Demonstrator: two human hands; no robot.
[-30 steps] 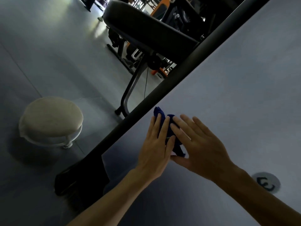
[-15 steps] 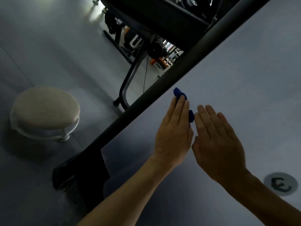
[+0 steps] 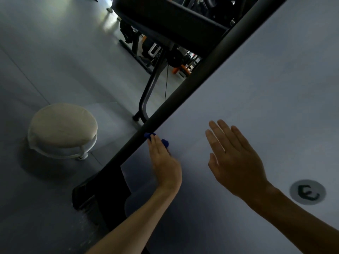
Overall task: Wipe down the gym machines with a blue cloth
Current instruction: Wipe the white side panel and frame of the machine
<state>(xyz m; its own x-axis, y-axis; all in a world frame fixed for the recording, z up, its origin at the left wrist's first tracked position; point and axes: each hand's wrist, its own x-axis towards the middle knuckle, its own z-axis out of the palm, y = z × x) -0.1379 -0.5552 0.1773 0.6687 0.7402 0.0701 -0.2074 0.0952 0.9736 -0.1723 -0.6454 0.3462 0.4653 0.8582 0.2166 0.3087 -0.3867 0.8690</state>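
Left hand (image 3: 166, 162) presses cloth (image 3: 165, 142) — stool (image 3: 62, 129) beside.

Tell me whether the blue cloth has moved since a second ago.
Yes. The small blue cloth, pressed under the left hand, has slid along the pale grey panel to its dark tubular edge rail, away from the right hand.

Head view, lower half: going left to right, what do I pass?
Round cream cushioned stool → small blue cloth under the left hand, at the dark rail edging the pale grey panel → right hand, flat and spread → round grey sticker.
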